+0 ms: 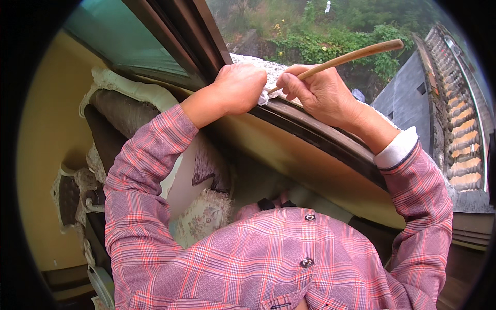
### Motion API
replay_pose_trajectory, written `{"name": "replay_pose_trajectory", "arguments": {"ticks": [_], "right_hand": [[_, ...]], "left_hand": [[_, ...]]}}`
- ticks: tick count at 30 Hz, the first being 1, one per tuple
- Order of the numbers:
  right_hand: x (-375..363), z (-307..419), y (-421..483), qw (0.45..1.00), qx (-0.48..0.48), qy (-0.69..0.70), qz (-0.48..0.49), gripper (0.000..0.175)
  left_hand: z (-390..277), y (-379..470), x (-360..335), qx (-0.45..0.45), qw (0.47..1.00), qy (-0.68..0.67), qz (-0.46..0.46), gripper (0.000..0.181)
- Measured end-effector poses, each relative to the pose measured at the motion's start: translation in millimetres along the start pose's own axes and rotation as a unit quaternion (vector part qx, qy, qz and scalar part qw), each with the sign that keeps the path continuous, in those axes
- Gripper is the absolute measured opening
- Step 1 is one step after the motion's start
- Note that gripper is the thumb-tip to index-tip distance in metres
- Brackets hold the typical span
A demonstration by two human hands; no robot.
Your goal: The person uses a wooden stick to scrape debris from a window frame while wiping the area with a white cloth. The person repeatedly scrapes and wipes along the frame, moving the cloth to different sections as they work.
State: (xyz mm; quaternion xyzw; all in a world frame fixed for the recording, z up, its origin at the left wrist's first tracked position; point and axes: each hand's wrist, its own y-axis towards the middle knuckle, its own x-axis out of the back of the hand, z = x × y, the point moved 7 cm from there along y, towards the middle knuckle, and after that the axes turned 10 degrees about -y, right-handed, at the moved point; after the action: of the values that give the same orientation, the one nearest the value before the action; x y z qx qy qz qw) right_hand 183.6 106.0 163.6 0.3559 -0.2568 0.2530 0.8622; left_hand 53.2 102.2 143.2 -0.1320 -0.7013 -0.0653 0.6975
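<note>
My right hand [319,95] grips a curved wooden stick [348,54], its thick end raised to the upper right and its thin end down at the window track. Beside that tip, my left hand [242,88] is closed over a white crumpled cloth or tissue [264,97], of which only a small part shows below the fingers. Both hands are over the brown window sill frame [310,122], near the edge of the sliding window frame [186,35]. What lies under the left palm is hidden.
A rough white outer ledge [257,62] runs outside the window, with plants beyond. Tinted glass [128,35] is at the upper left. Below it stands an upholstered chair or sofa with a pale carved frame [135,86], and a floral cushion [205,215] lies nearer my body.
</note>
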Motion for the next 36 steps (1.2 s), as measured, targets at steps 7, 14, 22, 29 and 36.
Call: {"name": "replay_pose_trajectory", "arguments": {"ticks": [7,14,22,29,36], "right_hand": [[3.8,-7.8,-19.6,0.991,-0.085,0.036,0.096,0.024],[34.5,-10.8,-35.9,0.979,-0.163,0.121,0.020,0.027],[-14.1,-33.9,-25.2,0.947,-0.223,0.223,-0.059,0.027],[70.3,-19.8,-40.5,0.930,-0.215,0.151,-0.255,0.029],[41.7,-3.2,-33.7,0.983,-0.116,0.125,-0.062,0.028]], "left_hand": [[12.5,-2.8,-10.8,-0.038,0.992,-0.119,-0.019,0.012],[2.1,6.2,-4.6,-0.044,0.989,-0.140,-0.001,0.012],[12.8,8.9,-7.7,-0.002,0.983,-0.184,-0.010,0.015],[-15.6,9.6,33.9,-0.092,0.955,-0.193,-0.206,0.017],[-7.7,-4.0,28.1,-0.044,0.995,-0.052,-0.067,0.015]]}}
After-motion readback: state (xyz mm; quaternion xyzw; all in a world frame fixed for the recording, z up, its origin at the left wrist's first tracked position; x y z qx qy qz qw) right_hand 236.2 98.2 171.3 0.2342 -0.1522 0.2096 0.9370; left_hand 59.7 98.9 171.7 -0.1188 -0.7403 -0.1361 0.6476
